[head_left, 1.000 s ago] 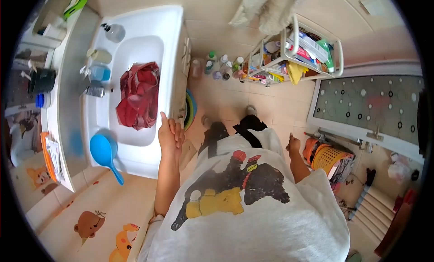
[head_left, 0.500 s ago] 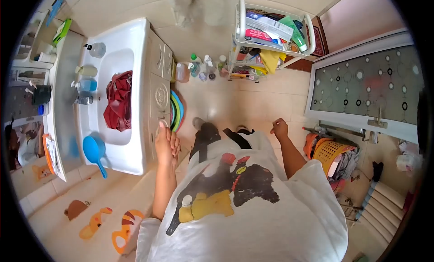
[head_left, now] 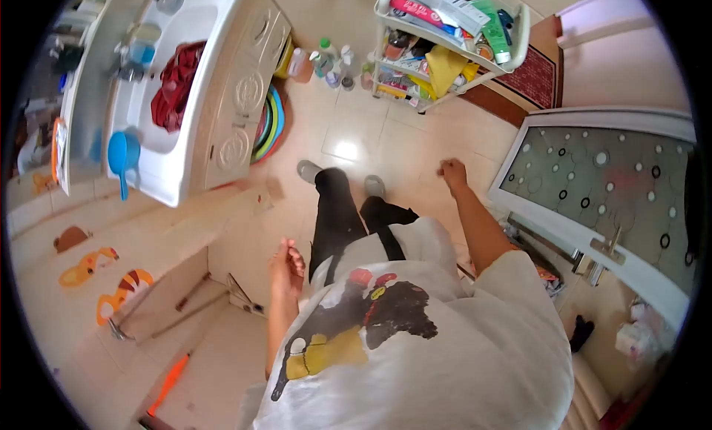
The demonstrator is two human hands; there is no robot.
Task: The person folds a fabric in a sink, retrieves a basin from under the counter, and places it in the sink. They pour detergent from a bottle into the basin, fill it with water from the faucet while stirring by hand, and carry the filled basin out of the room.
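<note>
My left hand (head_left: 288, 263) hangs beside my body at the lower middle, its fingers loosely bent and the thumb apart, with nothing seen in it. On the other side, my right hand (head_left: 452, 173) is held out over the tiled floor, fingers curled in and no object visible. Neither hand touches anything. Dark red cloth (head_left: 176, 87) lies crumpled in the white sink (head_left: 199, 30) at the upper left. A blue dipper (head_left: 123, 154) rests at the sink's near end.
A white cart (head_left: 515, 55) full of tubes and packets stands at the top. Several bottles (head_left: 326, 59) and stacked colored basins (head_left: 268, 122) are by the cabinet (head_left: 241, 96). The patterned glass door (head_left: 601, 178) is at right. An orange-handled tool (head_left: 169, 385) lies lower left.
The view has turned and moved away from the sink, which now sits farther up and left. My left hand is away from the sink's edge. More floor and the doorway mat show.
</note>
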